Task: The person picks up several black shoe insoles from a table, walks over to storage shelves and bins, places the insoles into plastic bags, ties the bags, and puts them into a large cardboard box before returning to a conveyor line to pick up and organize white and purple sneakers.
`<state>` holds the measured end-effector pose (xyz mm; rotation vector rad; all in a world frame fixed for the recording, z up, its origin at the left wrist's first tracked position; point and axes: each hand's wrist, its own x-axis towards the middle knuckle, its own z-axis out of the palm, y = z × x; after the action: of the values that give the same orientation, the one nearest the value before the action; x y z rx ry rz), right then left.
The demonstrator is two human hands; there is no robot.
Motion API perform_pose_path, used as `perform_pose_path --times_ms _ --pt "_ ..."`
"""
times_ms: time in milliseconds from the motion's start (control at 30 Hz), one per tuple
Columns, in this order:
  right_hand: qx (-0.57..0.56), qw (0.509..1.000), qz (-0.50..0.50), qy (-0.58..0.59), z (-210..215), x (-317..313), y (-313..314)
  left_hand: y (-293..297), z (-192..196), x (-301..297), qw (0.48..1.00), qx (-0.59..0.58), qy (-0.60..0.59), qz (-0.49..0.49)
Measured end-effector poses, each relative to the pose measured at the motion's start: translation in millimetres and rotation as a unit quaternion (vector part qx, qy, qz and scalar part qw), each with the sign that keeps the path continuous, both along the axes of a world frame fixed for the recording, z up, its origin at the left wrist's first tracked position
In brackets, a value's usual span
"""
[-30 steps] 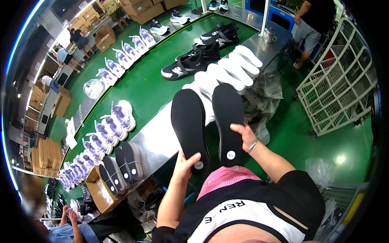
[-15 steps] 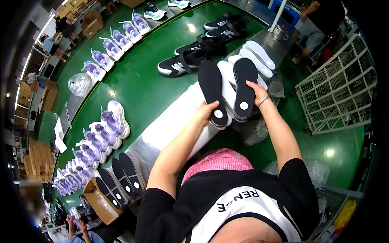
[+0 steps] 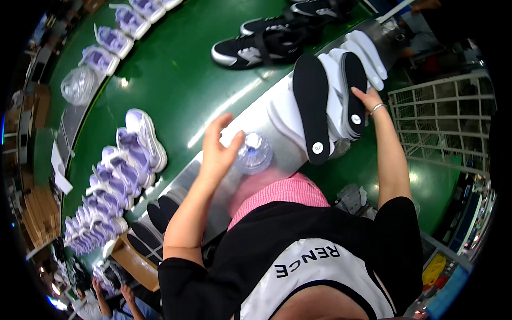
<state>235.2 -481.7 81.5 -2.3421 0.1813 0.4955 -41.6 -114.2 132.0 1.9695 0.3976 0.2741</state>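
My right hand (image 3: 368, 100) grips the near part of a small stack of black insoles (image 3: 354, 80), thumb on top. Left of it a single black insole (image 3: 312, 101) with a round white sticker lies on white insoles (image 3: 284, 118), untouched. My left hand (image 3: 218, 154) is empty over the metal ledge (image 3: 184, 178), thumb and fingers apart. Close to its thumb stands a clear plastic bottle or jar (image 3: 255, 154), seen from above. More white insoles (image 3: 368, 53) lie beyond my right hand.
On the green conveyor (image 3: 184, 80) are black shoes (image 3: 258, 50) and a row of lilac-white shoes (image 3: 114, 178). More insoles (image 3: 144, 237) and a cardboard box (image 3: 133, 264) sit at lower left. A white wire rack (image 3: 434, 114) stands right. Another person's hands (image 3: 128, 293) show at lower left.
My left hand has let go of the left black insole and drawn away leftward, opening. The clear bottle has come into sight. My right hand still holds its insoles; the whole view has shifted.
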Motion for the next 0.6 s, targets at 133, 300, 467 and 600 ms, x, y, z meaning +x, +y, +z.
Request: perform_pose_path --times_ms 133,300,467,600 --pt "-0.168 0.928 0.163 -0.289 46 -11 42 6 -20 -39 0.991 -0.011 0.136 -0.007" --pt "-0.052 0.847 0.362 -0.387 69 3 134 -22 -73 -52 0.994 -0.008 0.1 0.031" --pt "-0.154 0.793 0.442 -0.389 53 64 180 -20 -60 -42 0.992 0.043 0.108 0.044" --pt "-0.28 0.771 0.495 -0.287 30 83 211 -2 -56 -54 0.982 -0.013 0.178 0.06"
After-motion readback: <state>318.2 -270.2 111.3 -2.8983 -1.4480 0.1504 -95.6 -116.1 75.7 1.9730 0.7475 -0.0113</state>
